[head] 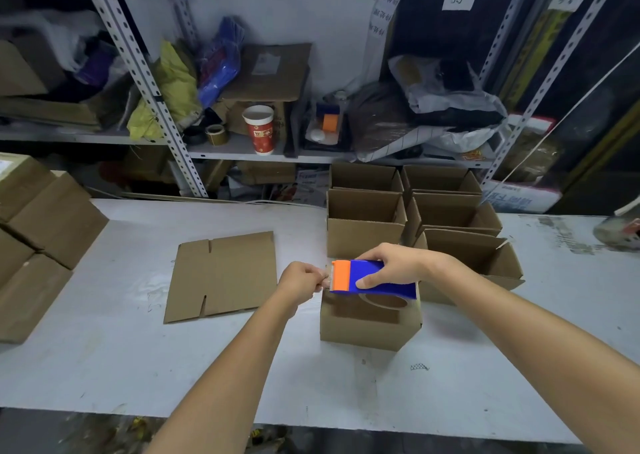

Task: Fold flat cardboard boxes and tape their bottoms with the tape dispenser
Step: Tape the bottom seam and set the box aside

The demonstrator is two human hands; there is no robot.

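We are at the taping step: our left hand [301, 282] pinches the tape end [327, 283] between its fingers at the tape dispenser [391, 289], which our right hand [394, 264] grips with curled fingers above the folded box [363, 329] on the surface [138, 367]. Next, we judge, press it down and pull across the bottom.

person seen only as two arms, left hand [301, 282] bare, right hand [394, 266] bare, left forearm [225, 367] uncovered down to the lower frame edge, right forearm [536, 332] uncovered out to the right edge, slender wrists, clothing out of view
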